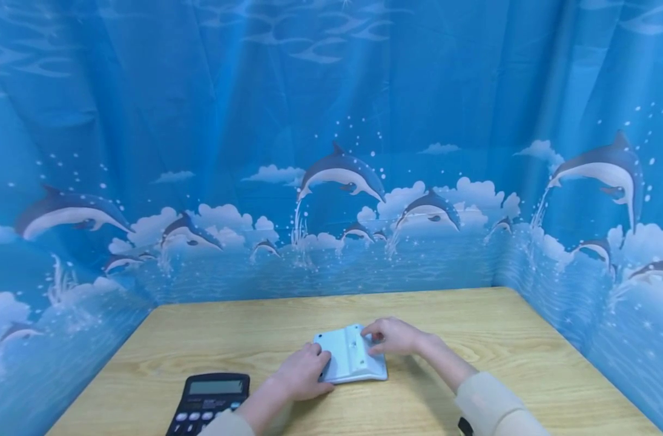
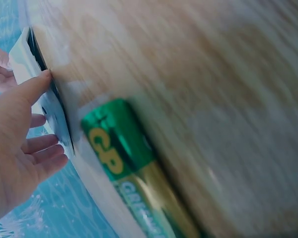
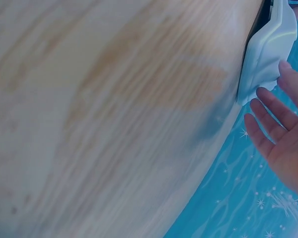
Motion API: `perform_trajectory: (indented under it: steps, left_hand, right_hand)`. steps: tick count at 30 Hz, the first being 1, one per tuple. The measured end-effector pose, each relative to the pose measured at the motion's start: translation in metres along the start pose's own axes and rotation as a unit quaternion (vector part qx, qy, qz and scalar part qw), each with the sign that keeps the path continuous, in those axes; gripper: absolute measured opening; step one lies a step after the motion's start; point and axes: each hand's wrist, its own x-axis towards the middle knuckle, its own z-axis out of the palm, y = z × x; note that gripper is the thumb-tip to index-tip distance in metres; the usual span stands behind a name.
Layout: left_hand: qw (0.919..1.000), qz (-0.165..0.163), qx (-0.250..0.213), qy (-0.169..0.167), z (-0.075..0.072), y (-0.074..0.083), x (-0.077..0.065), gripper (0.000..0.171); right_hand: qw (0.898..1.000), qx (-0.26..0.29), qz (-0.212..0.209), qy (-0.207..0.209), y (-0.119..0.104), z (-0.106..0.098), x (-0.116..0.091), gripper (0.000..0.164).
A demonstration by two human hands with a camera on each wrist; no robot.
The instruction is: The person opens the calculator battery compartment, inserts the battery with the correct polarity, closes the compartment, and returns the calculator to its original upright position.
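Note:
A white calculator (image 1: 339, 348) lies back side up on the table, its raised section and small screws showing. My left hand (image 1: 304, 372) holds its left side, with the thumb at the near edge and the fingers over the left edge. At the raised section on the right, my right hand (image 1: 396, 336) touches the back with thumb and fingertip. Its other fingers are spread loosely beside the casing in the right wrist view. A green and gold battery (image 2: 136, 173) lies on the table close by the left wrist. The calculator's front faces down and is hidden.
A black calculator (image 1: 211, 399) lies face up at the front left, partly covered by the left sleeve (image 1: 227, 424). The wooden table (image 1: 227, 330) ends at a blue curtain (image 1: 331, 266) printed with dolphins, which hangs along the back and both sides.

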Motion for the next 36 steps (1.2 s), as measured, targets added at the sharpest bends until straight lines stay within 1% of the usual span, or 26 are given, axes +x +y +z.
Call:
perform_trajectory:
  steps: [3, 6, 11, 15, 18, 23, 28, 36]
  left_hand:
    - [0.9999, 0.001, 0.005, 0.010, 0.001, 0.000, 0.000, 0.053]
    - [0.9997, 0.001, 0.009, 0.024, 0.003, 0.002, -0.001, 0.052]
    - [0.9985, 0.010, 0.034, 0.042, 0.004, 0.005, -0.001, 0.047]
    - [0.9962, 0.024, 0.063, 0.055, 0.004, 0.008, -0.001, 0.044]
    - [0.9954, 0.024, 0.069, 0.061, 0.005, 0.010, -0.001, 0.042]
    - [0.9977, 0.002, 0.041, 0.055, 0.008, 0.012, -0.002, 0.042]
    - [0.9982, -0.010, 0.018, 0.057, 0.008, 0.014, -0.002, 0.041]
    - [0.9971, -0.046, -0.018, 0.057, 0.007, 0.016, -0.001, 0.045]
  right_hand:
    - [1.000, -0.022, 0.001, -0.001, -0.001, -0.001, -0.002, 0.037]
    - [0.999, -0.052, -0.002, 0.008, 0.000, 0.001, -0.005, 0.029]
    - [0.996, -0.078, 0.031, 0.008, 0.002, 0.005, -0.006, 0.020]
    - [0.993, -0.106, 0.049, 0.006, 0.003, 0.007, -0.002, 0.019]
    - [0.989, -0.133, 0.066, 0.003, 0.005, 0.009, 0.002, 0.020]
    - [0.982, -0.166, 0.095, 0.001, 0.007, 0.013, 0.007, 0.020]
    - [0.979, -0.169, 0.115, 0.004, 0.007, 0.014, 0.010, 0.013]
    - [0.979, -0.166, 0.118, 0.017, 0.011, 0.017, 0.013, 0.010]
